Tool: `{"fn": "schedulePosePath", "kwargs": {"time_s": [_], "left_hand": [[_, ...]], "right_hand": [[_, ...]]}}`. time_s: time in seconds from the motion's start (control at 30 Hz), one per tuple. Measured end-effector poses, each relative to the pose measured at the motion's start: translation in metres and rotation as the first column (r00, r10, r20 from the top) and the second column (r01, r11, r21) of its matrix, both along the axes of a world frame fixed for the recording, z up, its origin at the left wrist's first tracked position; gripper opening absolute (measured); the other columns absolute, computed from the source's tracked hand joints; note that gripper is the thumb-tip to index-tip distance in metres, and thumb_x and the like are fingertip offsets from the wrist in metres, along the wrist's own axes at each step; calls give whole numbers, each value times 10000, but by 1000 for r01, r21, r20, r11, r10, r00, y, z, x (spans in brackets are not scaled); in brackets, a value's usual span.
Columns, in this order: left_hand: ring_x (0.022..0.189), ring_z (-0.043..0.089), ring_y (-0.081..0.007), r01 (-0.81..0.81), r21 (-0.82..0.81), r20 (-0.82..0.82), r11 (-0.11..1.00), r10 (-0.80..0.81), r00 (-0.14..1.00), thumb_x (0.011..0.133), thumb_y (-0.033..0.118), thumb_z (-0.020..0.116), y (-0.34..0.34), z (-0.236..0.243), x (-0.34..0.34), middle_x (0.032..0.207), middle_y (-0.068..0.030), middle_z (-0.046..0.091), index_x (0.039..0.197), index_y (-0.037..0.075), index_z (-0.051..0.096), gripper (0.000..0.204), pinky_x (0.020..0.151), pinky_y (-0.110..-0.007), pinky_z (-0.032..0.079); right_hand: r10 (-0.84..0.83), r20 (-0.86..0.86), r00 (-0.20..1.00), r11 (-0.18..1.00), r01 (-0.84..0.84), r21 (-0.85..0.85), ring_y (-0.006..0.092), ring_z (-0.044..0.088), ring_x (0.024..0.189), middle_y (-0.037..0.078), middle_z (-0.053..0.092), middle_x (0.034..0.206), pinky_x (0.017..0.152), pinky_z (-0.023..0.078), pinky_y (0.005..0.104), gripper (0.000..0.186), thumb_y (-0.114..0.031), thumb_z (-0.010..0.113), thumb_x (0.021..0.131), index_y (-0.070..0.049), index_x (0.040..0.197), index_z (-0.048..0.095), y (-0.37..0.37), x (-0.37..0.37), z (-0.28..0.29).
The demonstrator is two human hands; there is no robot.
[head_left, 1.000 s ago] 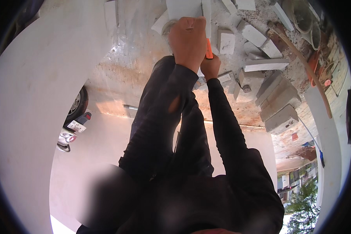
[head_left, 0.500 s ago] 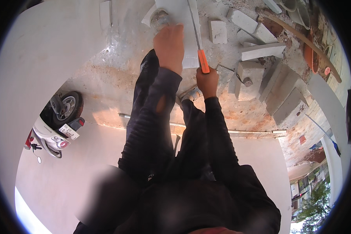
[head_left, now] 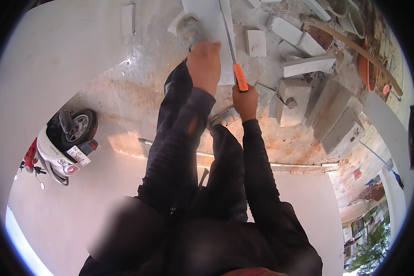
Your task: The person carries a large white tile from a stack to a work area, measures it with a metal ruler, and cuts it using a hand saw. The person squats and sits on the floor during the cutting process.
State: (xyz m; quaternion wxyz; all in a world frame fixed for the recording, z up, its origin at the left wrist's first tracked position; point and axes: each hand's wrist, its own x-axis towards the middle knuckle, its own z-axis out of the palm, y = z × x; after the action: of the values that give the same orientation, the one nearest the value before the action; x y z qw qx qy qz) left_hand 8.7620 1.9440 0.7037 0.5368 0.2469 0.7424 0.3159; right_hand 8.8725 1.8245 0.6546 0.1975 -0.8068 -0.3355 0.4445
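My right hand (head_left: 245, 102) is closed around the orange handle of a hand saw (head_left: 240, 77). The saw's long narrow blade runs forward, lying over the right part of a pale, flat block (head_left: 210, 18). My left hand (head_left: 204, 66) is bent at the wrist above the near left part of that block, beside my left shoe (head_left: 190, 30). Its back faces up and its fingers are mostly hidden, so their grip does not show. The shoe rests on or against the block's left edge; which one is unclear.
Several loose pale blocks (head_left: 255, 43) lie to the right, with larger blocks (head_left: 293, 103) nearer. A bent metal rod (head_left: 265, 86) lies by the saw handle. A parked scooter (head_left: 62, 154) stands at left, and a long white pipe (head_left: 280, 164) lies along the wall base.
The view has shifted a little, so block, hands and shoe sit lower in the picture. My right hand still holds the saw, and its blade remains over the block.
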Motion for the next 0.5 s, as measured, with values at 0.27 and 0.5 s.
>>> {"fn": "schedulePosePath", "kwargs": {"time_s": [0.27,0.5], "left_hand": [[652,598,-172,-31,12,-27,999,31,999,813,255,641,0,-8,7,706,-113,653,816,-32,653,286,666,-326,468],[669,619,-167,-122,11,-25,992,123,992,817,254,646,5,-15,-14,719,-122,666,815,-41,654,295,671,-313,478]], "right_hand": [[45,107,993,998,-41,-40,438,629,743,281,610,697,614,487,449,243,-174,590,768,68,753,600,71,-5,-40],[113,44,993,976,-103,-191,403,643,843,255,655,816,739,504,399,249,-181,556,781,38,841,656,20,-23,-15]]}}
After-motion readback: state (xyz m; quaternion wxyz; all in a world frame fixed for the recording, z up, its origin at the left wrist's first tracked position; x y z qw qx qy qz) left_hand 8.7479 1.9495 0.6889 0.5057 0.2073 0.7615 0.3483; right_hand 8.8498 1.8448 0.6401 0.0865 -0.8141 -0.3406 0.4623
